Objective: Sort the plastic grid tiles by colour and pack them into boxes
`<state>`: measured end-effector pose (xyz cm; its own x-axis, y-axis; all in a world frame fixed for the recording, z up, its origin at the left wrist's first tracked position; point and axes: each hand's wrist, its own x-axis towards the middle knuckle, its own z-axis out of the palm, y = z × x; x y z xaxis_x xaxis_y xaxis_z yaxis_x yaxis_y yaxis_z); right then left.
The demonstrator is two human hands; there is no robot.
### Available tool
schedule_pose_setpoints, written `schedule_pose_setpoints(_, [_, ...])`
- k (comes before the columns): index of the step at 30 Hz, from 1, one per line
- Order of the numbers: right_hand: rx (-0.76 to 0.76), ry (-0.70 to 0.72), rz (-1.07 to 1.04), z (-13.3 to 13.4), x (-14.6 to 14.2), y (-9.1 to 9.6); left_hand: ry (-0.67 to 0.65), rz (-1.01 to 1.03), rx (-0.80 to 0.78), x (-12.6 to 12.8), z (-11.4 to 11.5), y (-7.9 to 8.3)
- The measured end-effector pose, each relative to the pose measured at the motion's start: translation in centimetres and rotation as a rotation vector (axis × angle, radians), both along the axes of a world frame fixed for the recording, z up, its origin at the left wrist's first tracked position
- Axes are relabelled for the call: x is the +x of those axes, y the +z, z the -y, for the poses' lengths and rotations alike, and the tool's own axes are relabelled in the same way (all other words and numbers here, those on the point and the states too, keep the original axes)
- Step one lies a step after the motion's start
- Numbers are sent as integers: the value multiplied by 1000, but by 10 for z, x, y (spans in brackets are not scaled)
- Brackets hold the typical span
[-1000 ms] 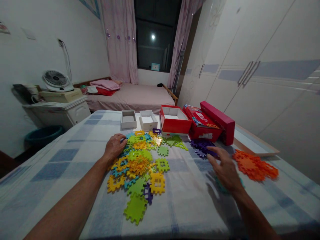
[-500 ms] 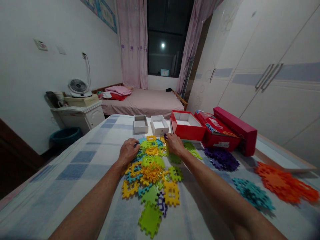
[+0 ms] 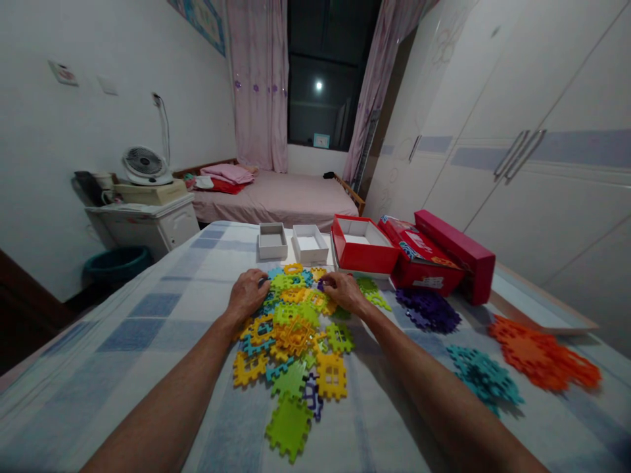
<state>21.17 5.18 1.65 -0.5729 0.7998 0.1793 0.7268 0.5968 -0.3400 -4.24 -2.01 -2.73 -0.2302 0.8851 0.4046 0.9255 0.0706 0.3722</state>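
A heap of interlocking plastic building pieces (image 3: pixel 296 328) in yellow, lime green, blue and purple lies on the checked cloth before me. My left hand (image 3: pixel 248 293) rests at the heap's far left edge, fingers loosely curved and touching pieces there; nothing shows gripped in it. On the far right side, my right hand (image 3: pixel 345 292) pinches a small purple piece (image 3: pixel 321 286) between thumb and fingers. A flat lime-green square (image 3: pixel 289 427) forms the near end of the heap. Lime-green pieces (image 3: pixel 373 293) lie beyond my right wrist, partly hidden by it.
Sorted piles of purple (image 3: pixel 428 311), teal (image 3: pixel 486 376) and orange (image 3: pixel 539 351) pieces lie to the right. Along the back stand a grey-lined box (image 3: pixel 273 242), a white box (image 3: pixel 310 245), an open red box (image 3: pixel 365 256) and a closed red box (image 3: pixel 424 266).
My right hand has drawn slightly nearer, with the purple piece at its fingertips. My left hand stays at the heap's left edge. The whole view has shifted a little.
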Motion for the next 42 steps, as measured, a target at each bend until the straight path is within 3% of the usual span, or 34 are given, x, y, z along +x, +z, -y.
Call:
schedule_pose_setpoints(6, [28, 21, -97, 9, 15, -5, 4, -15, 0, 0, 0, 0])
schedule_pose_setpoints(12, [97, 55, -89, 18, 11, -10, 0, -26, -2, 1, 2, 3])
schedule_pose_setpoints(16, [142, 29, -93, 18, 15, -3, -5, -30, 3, -1, 0, 1])
schedule_pose_setpoints(19, [205, -46, -84, 16, 39, 13, -17, -23, 6, -3, -2, -1])
schedule_pose_setpoints(23, [294, -289, 98, 12, 96, 34, -20, 1, 16, -2, -2, -1])
schedule_pose_setpoints(26, [304, -404, 174, 10, 133, 36, -12, 29, 22, 0, -1, -1])
schedule_pose_setpoints(29, [313, -441, 195, 6, 146, 28, -20, 56, 26, 3, 1, 0])
schedule_pose_setpoints(33, [286, -299, 57, 7, 117, 17, -91, 94, 28, 12, 4, 6])
schedule_pose_setpoints(38, [104, -6, -25, 12, 42, 15, -278, 151, 21, 31, 9, 16])
schedule_pose_setpoints(42, [42, 36, 28, 2, -11, 10, -403, 261, -9, 40, 13, 20])
